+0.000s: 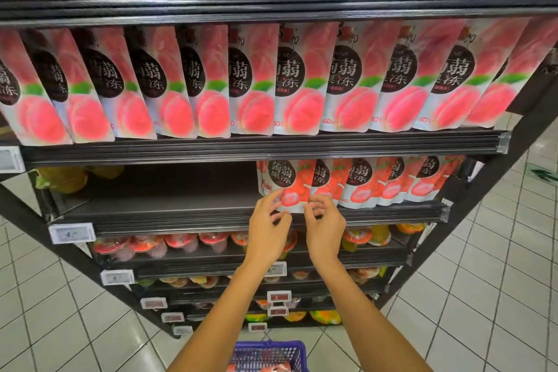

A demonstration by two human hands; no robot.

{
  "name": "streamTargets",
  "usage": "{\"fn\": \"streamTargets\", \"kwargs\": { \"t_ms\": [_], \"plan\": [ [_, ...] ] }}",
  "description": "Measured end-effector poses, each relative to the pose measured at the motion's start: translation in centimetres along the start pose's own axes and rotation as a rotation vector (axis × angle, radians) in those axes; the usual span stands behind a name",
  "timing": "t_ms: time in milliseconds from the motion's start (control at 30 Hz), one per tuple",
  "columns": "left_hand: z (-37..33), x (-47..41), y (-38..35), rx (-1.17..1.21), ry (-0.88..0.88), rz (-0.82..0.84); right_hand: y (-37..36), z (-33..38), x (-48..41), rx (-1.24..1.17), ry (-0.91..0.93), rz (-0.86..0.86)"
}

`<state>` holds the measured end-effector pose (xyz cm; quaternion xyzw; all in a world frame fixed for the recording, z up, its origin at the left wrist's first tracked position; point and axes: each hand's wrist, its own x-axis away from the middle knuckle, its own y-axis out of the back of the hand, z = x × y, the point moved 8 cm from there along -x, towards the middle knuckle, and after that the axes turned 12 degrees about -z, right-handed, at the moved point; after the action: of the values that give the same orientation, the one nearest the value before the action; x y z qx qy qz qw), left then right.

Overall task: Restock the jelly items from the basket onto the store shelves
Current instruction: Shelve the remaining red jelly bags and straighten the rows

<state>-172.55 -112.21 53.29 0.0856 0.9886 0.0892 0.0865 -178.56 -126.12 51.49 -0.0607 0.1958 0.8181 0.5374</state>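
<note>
Head view: the red jelly pouch (285, 183), printed 蒟蒻果冻, stands leftmost in its row on the dark shelf (181, 208), below peach pouches (302, 78) marked 蒟蒻果冻 and 40%. The left hand (268, 226) and right hand (326, 225) reach up side by side, fingers curled, pinching its bottom edge. The purple basket (268, 352) sits between the forearms.

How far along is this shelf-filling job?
Partly done. A row of red jelly pouches already stands on the right part of the shelf. In hand: the left hand and right hand hold the lower edge of the leftmost pouch, setting it in line. Left to do: the shelf's left stretch is bare, and the basket below shows more red items.
</note>
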Motion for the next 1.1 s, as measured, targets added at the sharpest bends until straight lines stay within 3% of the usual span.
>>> {"fn": "streamTargets", "kwargs": {
  "t_ms": [400,567,867,1100],
  "plan": [
    [1.9,1.5,2.4,0.027,0.039,-0.061,1.0,-1.9,2.5,-0.062,-0.051,-0.046],
    [5.8,4.2,5.9,0.02,0.089,-0.057,0.9,-4.3,7.2,-0.03,-0.14,0.047],
    [23.2,12.5,14.2,-0.132,0.419,0.042,-1.9,-14.9,21.9,0.252,-0.371,0.356],
    [39.4,19.4,18.5,-0.167,0.683,-0.034,-3.8,-28.0,32.2,0.42,-0.6,0.593]
  ]
}}
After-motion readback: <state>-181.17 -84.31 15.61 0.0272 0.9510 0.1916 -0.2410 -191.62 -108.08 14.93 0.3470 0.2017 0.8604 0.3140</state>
